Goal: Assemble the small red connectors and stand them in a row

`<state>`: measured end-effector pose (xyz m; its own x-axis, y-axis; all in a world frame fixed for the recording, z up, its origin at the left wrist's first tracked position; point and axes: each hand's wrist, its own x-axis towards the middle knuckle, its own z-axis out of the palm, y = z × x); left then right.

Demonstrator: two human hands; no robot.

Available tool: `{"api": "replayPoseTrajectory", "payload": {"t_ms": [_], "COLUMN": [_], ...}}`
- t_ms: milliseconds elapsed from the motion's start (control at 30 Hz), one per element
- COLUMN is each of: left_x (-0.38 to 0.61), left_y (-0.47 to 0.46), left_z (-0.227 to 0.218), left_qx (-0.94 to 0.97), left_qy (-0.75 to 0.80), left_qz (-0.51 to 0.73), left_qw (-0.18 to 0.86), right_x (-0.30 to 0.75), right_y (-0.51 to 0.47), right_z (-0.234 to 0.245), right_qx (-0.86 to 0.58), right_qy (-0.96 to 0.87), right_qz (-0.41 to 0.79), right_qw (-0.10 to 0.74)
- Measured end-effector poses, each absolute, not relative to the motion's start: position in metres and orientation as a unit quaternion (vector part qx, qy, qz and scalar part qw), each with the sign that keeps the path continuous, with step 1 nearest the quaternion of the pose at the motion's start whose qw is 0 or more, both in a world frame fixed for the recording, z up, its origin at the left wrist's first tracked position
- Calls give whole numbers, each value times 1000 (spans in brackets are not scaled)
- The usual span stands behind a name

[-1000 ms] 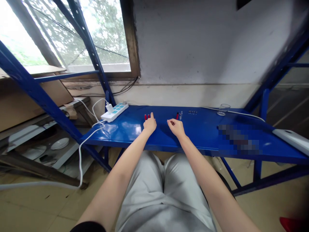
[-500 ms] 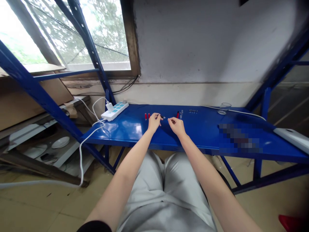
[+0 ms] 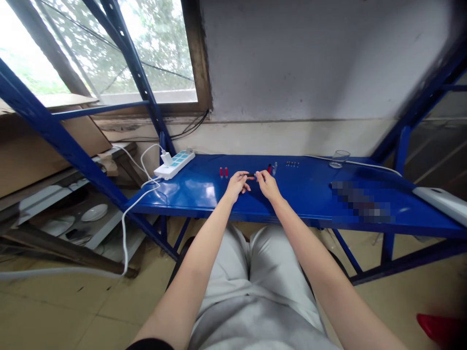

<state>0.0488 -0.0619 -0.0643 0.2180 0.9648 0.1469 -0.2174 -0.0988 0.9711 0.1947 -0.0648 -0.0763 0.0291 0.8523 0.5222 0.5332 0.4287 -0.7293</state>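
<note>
A small dark tube (image 3: 250, 175) lies level between my two hands, just above the blue table (image 3: 189, 199). My left hand (image 3: 237, 185) pinches its left end between thumb and forefinger, the other fingers loosely curled. At its right end my right hand (image 3: 268, 185) closes its fingertips; whatever else they hold is hidden. Behind the left hand stand two small red tubes (image 3: 226, 172). Just beyond the right hand are a red tube with a black top (image 3: 269, 168) and a clear tube (image 3: 275, 168), partly covered by that hand.
Several tiny pieces (image 3: 292, 164) sit in rows toward the wall. A clear glass (image 3: 339, 159) stands at the back right, near a blurred-out dark object (image 3: 361, 201) and a white device (image 3: 441, 204). A white power strip (image 3: 175, 164) with a plug lies at the left.
My right hand has come to the dark tube, and its fingertips now meet the right end. My left hand has moved slightly right, uncovering the red tubes.
</note>
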Motion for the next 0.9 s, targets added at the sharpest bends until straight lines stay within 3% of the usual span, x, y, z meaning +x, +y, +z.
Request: {"api": "replayPoseTrajectory", "payload": {"t_ms": [900], "left_x": [47], "left_y": [-64], "left_z": [-65], "left_qx": [550], "left_qy": [351], "left_qz": [501], "left_qw": [569], "right_x": [193], "right_y": [-71], "right_z": [-72], "right_qx": [-504], "right_qy": [-696], "right_qz": [138], "right_qw": [492]}}
